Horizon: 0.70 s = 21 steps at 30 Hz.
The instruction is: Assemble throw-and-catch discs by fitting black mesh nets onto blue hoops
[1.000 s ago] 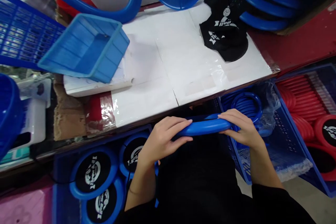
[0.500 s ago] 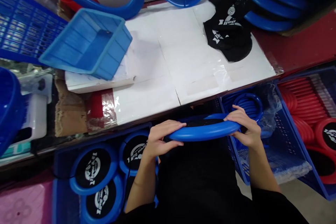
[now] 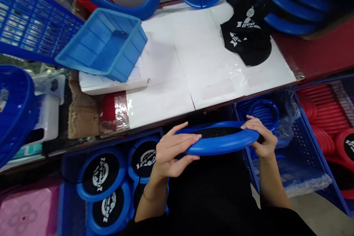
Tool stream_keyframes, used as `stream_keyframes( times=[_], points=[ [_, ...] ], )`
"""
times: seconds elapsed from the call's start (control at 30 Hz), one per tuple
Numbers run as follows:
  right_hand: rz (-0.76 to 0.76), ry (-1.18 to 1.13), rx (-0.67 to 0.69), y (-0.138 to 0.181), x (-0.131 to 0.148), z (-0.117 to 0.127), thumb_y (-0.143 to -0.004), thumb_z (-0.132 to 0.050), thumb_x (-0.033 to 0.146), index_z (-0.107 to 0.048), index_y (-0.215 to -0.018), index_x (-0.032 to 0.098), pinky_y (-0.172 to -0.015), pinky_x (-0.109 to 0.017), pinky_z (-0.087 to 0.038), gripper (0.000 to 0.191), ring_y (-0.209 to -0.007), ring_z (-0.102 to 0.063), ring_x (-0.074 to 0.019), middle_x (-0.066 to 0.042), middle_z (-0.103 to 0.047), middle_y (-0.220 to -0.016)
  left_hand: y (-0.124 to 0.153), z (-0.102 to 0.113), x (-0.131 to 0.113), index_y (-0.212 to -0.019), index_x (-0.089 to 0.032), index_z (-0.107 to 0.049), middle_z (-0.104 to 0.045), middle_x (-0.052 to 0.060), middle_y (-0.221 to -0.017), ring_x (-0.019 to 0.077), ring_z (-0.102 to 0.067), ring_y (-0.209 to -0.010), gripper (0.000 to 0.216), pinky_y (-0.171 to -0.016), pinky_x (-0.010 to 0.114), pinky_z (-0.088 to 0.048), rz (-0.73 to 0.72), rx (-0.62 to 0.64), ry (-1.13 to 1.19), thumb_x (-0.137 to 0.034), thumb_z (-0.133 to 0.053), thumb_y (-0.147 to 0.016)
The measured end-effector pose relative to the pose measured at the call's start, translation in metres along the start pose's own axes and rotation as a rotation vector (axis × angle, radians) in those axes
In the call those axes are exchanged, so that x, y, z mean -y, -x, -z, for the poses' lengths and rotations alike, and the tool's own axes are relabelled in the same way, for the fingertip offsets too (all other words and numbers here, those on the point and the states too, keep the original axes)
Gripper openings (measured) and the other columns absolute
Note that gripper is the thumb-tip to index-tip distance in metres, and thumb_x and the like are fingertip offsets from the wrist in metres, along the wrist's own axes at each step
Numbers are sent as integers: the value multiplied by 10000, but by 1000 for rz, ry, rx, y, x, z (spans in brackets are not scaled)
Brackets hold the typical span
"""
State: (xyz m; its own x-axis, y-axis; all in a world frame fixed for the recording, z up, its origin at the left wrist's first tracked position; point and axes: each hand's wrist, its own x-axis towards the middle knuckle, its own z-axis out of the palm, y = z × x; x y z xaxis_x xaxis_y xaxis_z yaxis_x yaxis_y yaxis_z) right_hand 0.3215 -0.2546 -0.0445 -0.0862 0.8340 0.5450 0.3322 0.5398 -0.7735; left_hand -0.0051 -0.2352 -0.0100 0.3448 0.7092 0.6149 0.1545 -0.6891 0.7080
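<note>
Between my two hands is a blue ring with black mesh across it (image 3: 221, 146), tilted so that I see it nearly edge-on. My left hand (image 3: 175, 151) grips its left rim, thumb below and fingers above. At the opposite rim my right hand (image 3: 261, 134) is closed, fingertips over the top edge. The ring is held in front of my body, just below the front edge of the white-covered table (image 3: 177, 96). Black printed fabric pieces (image 3: 249, 40) lie on that table toward the right.
A light blue bin (image 3: 107, 44) sits on a white stack at the table's left. Finished-looking blue mesh discs (image 3: 101, 175) fill a crate at lower left. Blue rings (image 3: 264, 112) and red rings (image 3: 322, 107) are in crates at right. A pink stool (image 3: 30, 210) stands lower left.
The ring has tipped slightly, showing more of its black mesh. My left hand's fingers have shifted on the rim, with one finger raised. The whole view has moved a little.
</note>
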Motion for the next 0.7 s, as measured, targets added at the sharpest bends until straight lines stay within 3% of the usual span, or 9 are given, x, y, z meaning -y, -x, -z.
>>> stream_keyframes(
  times=[0.17, 0.23, 0.33, 0.43, 0.6, 0.7],
  points=[
    [114, 242, 106, -20, 34, -6, -922, -751, 263, -676, -1356, 251, -941, -551, -566, 441, -954, -718, -291, -91, -781, -1068, -5, 8, -1, -1403, -222, -643, -766, 124, -1270, 333, -668, -1300, 485, -1164, 618, -467, 157, 101, -127, -281, -762, -937],
    [213, 355, 205, -28, 48, -16, -910, -764, 208, -659, -1376, 211, -882, -485, -574, 477, -980, -706, -284, -107, -783, -1091, -10, 1, -3, -1425, -217, -615, -767, 126, -1255, 317, -695, -1238, 554, -1107, 557, -518, 124, 166, -230, -252, -797, -903],
    [311, 443, 313, -37, 53, -31, -918, -771, 198, -649, -1378, 187, -846, -436, -571, 476, -992, -712, -275, -111, -786, -1102, -15, -15, 0, -1376, -208, -646, -796, 106, -1124, 261, -747, -1007, 455, -953, 456, -574, 59, 251, -305, -218, -752, -934],
    [237, 431, 306, -36, 38, -31, -933, -776, 278, -618, -1434, 222, -902, -460, -570, 529, -1040, -718, -285, -113, -771, -1144, -15, -23, 14, -1309, -211, -696, -791, 101, -1065, 217, -730, -877, 365, -816, 374, -585, 83, 251, -220, -213, -740, -947],
    [-43, 369, 176, -17, -3, -5, -937, -762, 369, -604, -1466, 267, -1015, -536, -560, 561, -1190, -675, -332, -144, -710, -1294, -2, -16, 42, -1215, -228, -762, -778, 74, -934, 197, -705, -784, 377, -696, 320, -580, 112, 29, 22, -220, -854, -849],
    [-130, 255, 173, -5, -15, 4, -935, -758, 433, -647, -1411, 269, -1072, -543, -540, 515, -1225, -665, -329, -130, -717, -1300, 8, -14, 56, -1210, -224, -773, -781, 74, -914, 200, -699, -763, 424, -678, 329, -578, 85, -24, 112, -202, -887, -803]
  ],
)
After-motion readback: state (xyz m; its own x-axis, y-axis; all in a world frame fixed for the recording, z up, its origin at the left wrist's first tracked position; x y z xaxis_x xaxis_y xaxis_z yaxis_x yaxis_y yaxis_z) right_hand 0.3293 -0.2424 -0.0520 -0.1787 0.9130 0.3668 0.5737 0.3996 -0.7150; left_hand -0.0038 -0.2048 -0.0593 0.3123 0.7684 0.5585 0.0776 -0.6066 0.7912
